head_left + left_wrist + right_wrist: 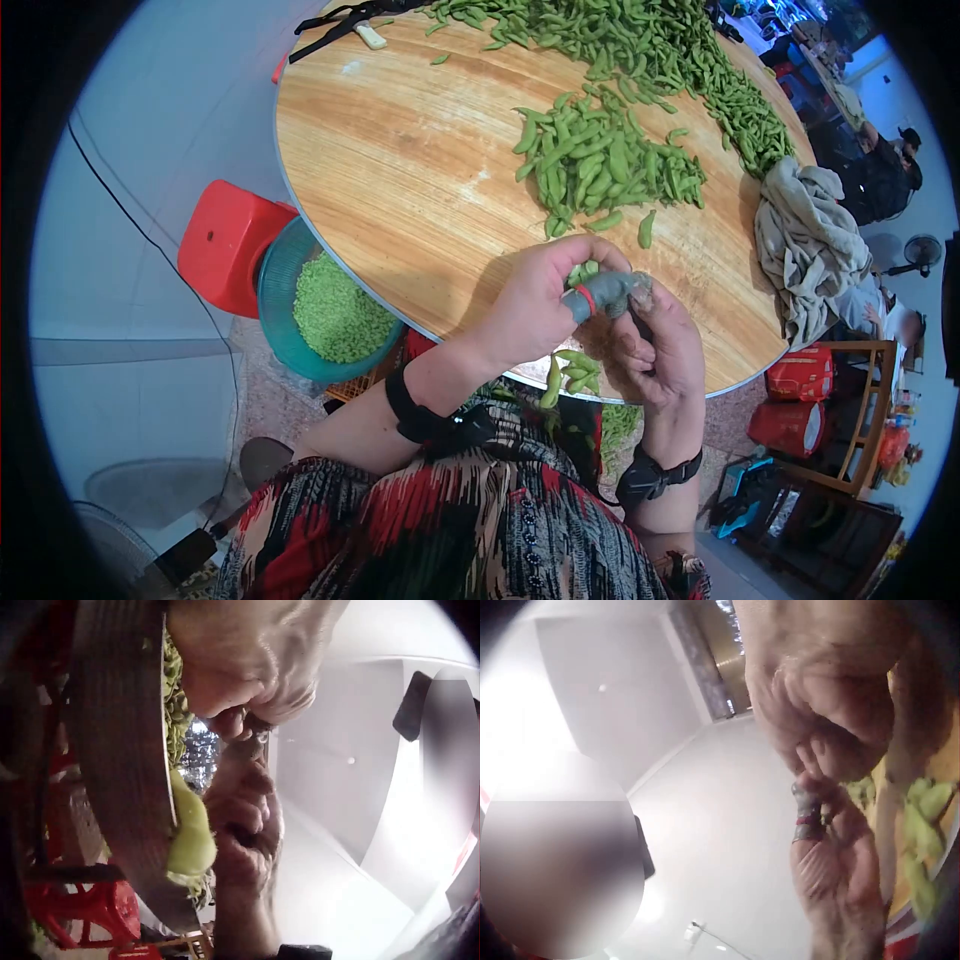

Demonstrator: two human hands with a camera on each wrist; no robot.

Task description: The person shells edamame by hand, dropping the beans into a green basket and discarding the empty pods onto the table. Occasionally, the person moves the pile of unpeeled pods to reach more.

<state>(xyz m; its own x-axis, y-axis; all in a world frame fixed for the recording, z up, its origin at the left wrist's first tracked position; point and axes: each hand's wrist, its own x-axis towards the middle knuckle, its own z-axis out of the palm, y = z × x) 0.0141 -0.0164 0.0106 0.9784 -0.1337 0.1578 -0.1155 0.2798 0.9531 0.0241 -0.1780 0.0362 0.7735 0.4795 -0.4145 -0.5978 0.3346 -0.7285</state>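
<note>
In the head view the left hand (535, 305), its thumb in a grey cover with a red band (588, 299), curls round green pods (583, 272) that show between thumb and fingers. The right hand (665, 345) meets it at the fingertips, thumb and fingers bent; whether something small is between them is hidden. Several pods (575, 372) lie at the table's near edge, just below the hands. Beyond the hands is a small heap of pods (600, 160), with one loose pod (646, 229) nearby.
A large pod pile (640, 40) covers the far side of the round wooden table (400, 160). A grey cloth (808, 240) hangs over the right edge. Left of the table are a red stool (225, 245) and a teal basket (285, 335) of shelled beans (338, 312).
</note>
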